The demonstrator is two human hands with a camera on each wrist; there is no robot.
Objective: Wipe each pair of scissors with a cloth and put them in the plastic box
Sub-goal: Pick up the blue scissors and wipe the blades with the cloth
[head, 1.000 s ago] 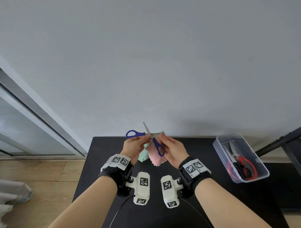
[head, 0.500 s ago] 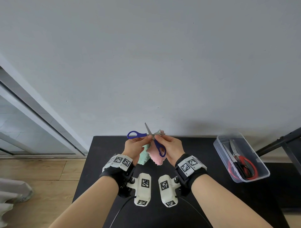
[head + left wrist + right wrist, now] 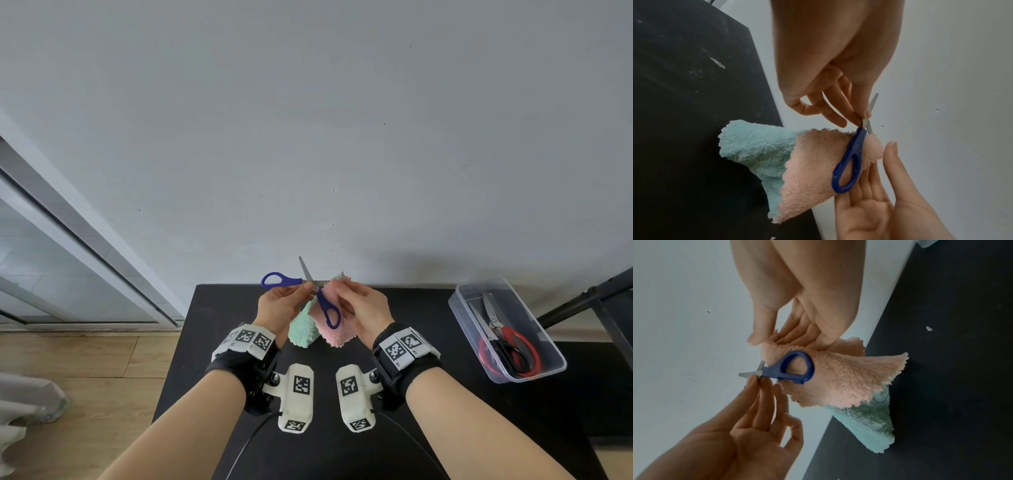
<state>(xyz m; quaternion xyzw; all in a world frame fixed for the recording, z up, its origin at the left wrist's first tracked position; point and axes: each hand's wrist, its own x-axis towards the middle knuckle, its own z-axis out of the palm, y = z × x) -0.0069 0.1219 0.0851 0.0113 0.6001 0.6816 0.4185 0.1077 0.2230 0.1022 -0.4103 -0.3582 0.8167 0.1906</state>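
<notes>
Blue-handled scissors are held spread open above the far edge of the black table. My left hand pinches them at the pivot, with one blade pointing up. My right hand pinches a pink and green cloth round the other blade, which points right. In the left wrist view the left hand nips the blades just above the handle of the scissors, which lies against the cloth. The right wrist view shows the right hand gripping the cloth beside the scissors.
A clear plastic box stands at the table's right side and holds scissors with red and black handles. A dark metal frame stands beyond it. A grey wall rises right behind the table, with wooden floor to the left.
My right hand has shifted the cloth slightly along the sideways blade, and the cloth now covers its tip. The left hand's pinch on the scissors is unchanged.
</notes>
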